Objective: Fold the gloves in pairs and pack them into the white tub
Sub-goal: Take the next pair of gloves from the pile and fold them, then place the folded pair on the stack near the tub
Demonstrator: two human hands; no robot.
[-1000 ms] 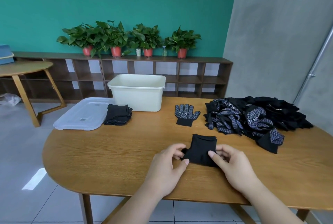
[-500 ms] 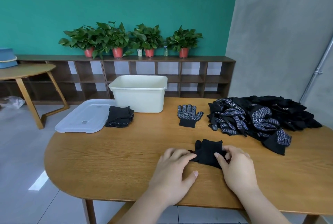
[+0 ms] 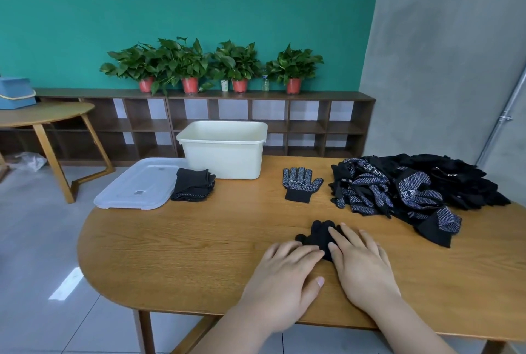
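Pressing one black glove (image 3: 316, 232), left hand (image 3: 284, 276) and right hand (image 3: 361, 265) have straight fingers (image 3: 353, 239); one white tub (image 3: 225, 154) stands beyond.

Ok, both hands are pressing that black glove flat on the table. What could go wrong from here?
The left hand and right hand only press the black glove with flat fingers; lifting them may let the fold spring open.
The folded stack lies partly on the clear lid, outside the white tub; it could slide or be forgotten.
The loose pile is tangled, so pairs may get mismatched.
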